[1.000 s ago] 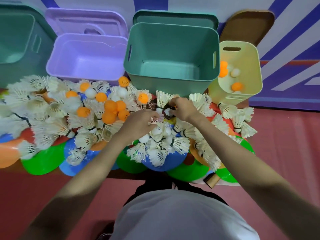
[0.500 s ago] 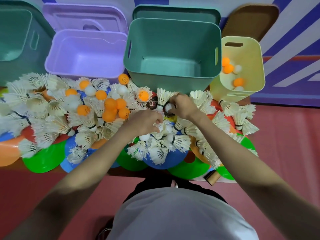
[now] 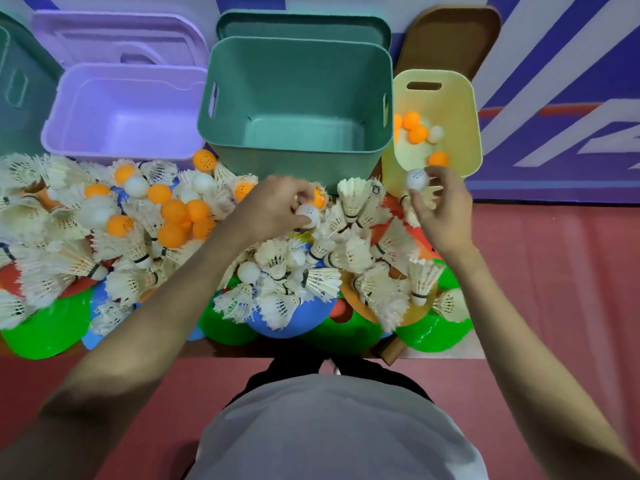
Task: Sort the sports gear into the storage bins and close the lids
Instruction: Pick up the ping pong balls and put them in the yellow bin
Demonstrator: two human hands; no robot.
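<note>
White ball (image 3: pixel 417 179) pinched in right hand (image 3: pixel 441 211) fingertips at the 6 o'clock rim of yellow bin (image 3: pixel 467 109), left hand (image 3: pixel 273 209) fingers curled on second white ball (image 3: pixel 308 215) in shuttlecock pile (image 3: pixel 298 271), 6 o'clock of green bin (image 3: pixel 294 74).

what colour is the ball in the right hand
White. The ball, pinched in the right hand, shows best in the head view.

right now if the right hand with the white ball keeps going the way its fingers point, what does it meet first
Probably the yellow bin: the right hand pinches a white ping-pong ball just short of its near rim, fingers aimed at the opening. Depth is unclear, so it might clear the rim.
</note>
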